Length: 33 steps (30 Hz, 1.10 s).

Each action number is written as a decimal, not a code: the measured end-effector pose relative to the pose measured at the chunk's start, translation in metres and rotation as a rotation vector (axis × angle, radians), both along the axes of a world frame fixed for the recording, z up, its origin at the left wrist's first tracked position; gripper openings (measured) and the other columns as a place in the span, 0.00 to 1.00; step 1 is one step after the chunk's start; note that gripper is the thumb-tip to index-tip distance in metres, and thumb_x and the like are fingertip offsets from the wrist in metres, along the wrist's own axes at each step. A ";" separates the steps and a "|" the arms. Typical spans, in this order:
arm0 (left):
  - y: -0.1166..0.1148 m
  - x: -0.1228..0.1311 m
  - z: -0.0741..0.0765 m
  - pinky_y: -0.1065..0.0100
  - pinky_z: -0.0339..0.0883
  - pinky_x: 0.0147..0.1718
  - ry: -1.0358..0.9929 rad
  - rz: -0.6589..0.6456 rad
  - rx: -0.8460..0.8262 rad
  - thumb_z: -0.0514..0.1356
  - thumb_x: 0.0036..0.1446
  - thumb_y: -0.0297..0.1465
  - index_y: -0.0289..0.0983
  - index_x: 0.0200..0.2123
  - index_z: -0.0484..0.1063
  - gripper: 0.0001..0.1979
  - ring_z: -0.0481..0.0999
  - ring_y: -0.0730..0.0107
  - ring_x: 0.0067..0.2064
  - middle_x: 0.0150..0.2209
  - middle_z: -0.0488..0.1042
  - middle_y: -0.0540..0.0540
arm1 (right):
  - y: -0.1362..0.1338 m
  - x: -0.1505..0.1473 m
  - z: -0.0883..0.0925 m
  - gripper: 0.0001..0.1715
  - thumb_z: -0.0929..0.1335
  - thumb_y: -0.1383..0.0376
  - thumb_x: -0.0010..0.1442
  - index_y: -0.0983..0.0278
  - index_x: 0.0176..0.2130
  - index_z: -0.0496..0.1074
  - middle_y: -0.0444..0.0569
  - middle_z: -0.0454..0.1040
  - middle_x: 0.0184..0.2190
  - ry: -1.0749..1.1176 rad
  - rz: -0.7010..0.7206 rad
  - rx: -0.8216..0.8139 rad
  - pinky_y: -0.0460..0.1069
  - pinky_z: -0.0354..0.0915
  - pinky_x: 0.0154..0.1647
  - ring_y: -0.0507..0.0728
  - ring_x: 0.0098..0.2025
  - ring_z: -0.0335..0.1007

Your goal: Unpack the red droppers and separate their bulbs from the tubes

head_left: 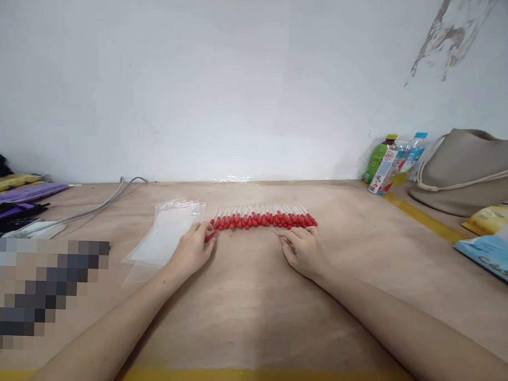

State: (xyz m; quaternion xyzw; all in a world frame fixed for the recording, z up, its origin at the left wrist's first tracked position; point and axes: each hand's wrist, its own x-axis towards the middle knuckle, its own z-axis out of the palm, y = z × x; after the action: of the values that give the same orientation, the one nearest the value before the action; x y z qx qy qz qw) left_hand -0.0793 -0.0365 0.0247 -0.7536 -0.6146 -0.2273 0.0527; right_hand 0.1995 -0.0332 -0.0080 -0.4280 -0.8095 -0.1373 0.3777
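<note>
A row of slim pieces with red bulb-like ends [261, 219] and thin whitish tapered stems lies in the middle of the table, red ends towards me. At the row's left end, my left hand [196, 247] pinches a single red-ended piece [211, 236] between thumb and fingers; its stem is hidden. My right hand [304, 249] rests at the row's right part, fingers bent together just below the red ends. A small pale tip shows at its fingertips, too small to name. Clear zip bags [165, 232] lie stacked beside my left hand, partly behind it.
Drink bottles [384, 164] and a grey-beige drawstring bag [467, 170] stand at the back right, with blue and yellow packets [491, 254] nearer. A grey cable [99, 207] and dark and purple packages [24, 193] lie on the left. A pixelated patch covers the lower left.
</note>
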 end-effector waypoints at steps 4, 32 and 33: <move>0.002 0.000 -0.002 0.65 0.63 0.32 -0.011 0.027 -0.035 0.53 0.52 0.35 0.37 0.36 0.60 0.09 0.71 0.64 0.32 0.33 0.69 0.45 | 0.002 -0.002 -0.001 0.11 0.60 0.69 0.57 0.63 0.33 0.71 0.47 0.71 0.25 -0.051 -0.034 0.039 0.51 0.47 0.37 0.52 0.30 0.62; 0.038 -0.001 0.017 0.60 0.59 0.42 -0.023 0.248 -0.050 0.50 0.50 0.46 0.39 0.30 0.70 0.18 0.65 0.55 0.43 0.34 0.69 0.42 | -0.005 0.000 0.012 0.22 0.66 0.52 0.52 0.62 0.43 0.67 0.46 0.71 0.28 -0.028 0.181 -0.266 0.51 0.49 0.40 0.55 0.32 0.62; 0.041 0.001 0.017 0.59 0.59 0.42 -0.007 0.257 -0.068 0.49 0.51 0.47 0.38 0.30 0.71 0.19 0.65 0.54 0.43 0.35 0.69 0.42 | -0.005 0.000 0.012 0.22 0.66 0.53 0.52 0.62 0.43 0.67 0.46 0.71 0.27 -0.023 0.196 -0.274 0.51 0.49 0.40 0.55 0.32 0.62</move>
State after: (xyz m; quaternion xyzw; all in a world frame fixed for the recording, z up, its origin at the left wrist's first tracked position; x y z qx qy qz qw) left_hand -0.0786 0.0040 0.0413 -0.6691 -0.7137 -0.2001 0.0536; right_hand 0.1995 -0.0378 0.0035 -0.3928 -0.8629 0.0071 0.3180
